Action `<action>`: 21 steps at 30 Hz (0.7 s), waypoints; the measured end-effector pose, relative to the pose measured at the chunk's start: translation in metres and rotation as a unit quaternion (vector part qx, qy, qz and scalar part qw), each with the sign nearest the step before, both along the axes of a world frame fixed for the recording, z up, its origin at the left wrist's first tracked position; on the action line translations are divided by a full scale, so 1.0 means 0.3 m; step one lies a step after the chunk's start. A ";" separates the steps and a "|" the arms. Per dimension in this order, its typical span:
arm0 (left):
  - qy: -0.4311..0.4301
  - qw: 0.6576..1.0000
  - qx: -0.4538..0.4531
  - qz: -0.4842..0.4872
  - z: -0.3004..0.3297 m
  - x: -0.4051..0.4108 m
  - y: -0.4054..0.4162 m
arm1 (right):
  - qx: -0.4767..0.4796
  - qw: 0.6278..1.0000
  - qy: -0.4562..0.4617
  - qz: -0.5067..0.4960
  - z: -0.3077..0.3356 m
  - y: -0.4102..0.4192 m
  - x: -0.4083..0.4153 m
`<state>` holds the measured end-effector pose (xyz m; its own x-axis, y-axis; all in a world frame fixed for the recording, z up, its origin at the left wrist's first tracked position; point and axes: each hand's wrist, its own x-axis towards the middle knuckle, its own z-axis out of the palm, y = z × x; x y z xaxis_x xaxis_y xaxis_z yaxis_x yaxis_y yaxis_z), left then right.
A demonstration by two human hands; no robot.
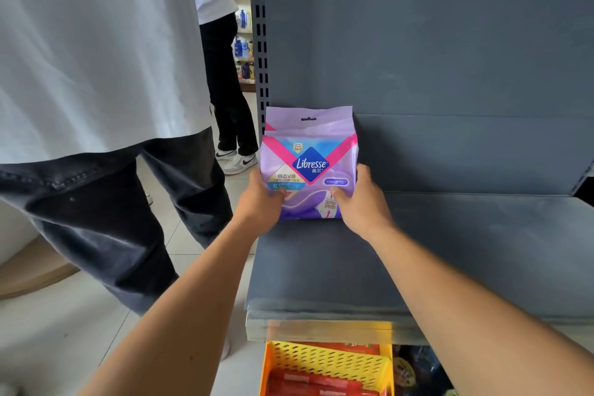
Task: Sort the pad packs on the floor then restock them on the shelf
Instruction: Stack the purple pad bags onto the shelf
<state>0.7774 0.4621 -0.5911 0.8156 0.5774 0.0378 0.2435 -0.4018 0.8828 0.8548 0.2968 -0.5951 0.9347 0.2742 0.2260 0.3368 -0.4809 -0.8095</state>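
Both grips were closed on one item: left hand (262, 198) held the lower-left edge of the Libresse pad pack (309, 167), right hand (361, 199) held its lower-right edge, thumbs on the front face, remaining fingers wrapped behind and not visible.

Location: pack stood on the grey shelf (450, 251), far-left end, close beside the perforated upright post (262, 42) and near the shelf back panel (434, 42). Whether the pack's rear touched the panel could not be determined. Pack base appeared to rest on the shelf deck.

Step in hand (est.): restock phase, placement of a pack at the left end of the shelf row. No other packs showed on this deck, so restock appeared to be at an early stage.

Orientation: pack upright, long axis approx. vertical, hang-hole header at top, printed front facing outward toward the aisle and camera. Slight skew was possible; wide-angle lens made this uncertain.

Next move req. (est.): square the pack against the post side, confirm it stands unaided, then let go w/ both hands w/o tipping the soft pack fwd.

Other items: yellow perforated basket (328, 363) w/ red packets below the shelf edge; a person in a white shirt (96, 42) and dark trousers stood close at left; a second person stood farther back.
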 end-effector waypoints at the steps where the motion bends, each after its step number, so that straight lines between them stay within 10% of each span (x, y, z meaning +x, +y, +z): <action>1: 0.007 1.000 -0.001 -0.005 0.001 0.002 0.000 | 0.000 1.000 0.001 -0.001 0.000 -0.002 0.000; 10: -0.021 0.998 -0.056 0.000 0.025 -0.031 -0.031 | -0.054 0.999 -0.002 -0.009 0.038 -0.020 -0.034; 21: 0.001 0.916 0.395 -0.069 0.147 -0.308 -0.276 | -0.346 0.915 -0.207 0.024 0.130 -0.336 -0.329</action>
<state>0.6849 0.3792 -0.5469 0.8791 0.2615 0.3984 0.1429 -0.9422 0.3031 0.7561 0.1959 -0.5562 0.7917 0.5233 0.3151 0.5792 -0.8070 -0.1150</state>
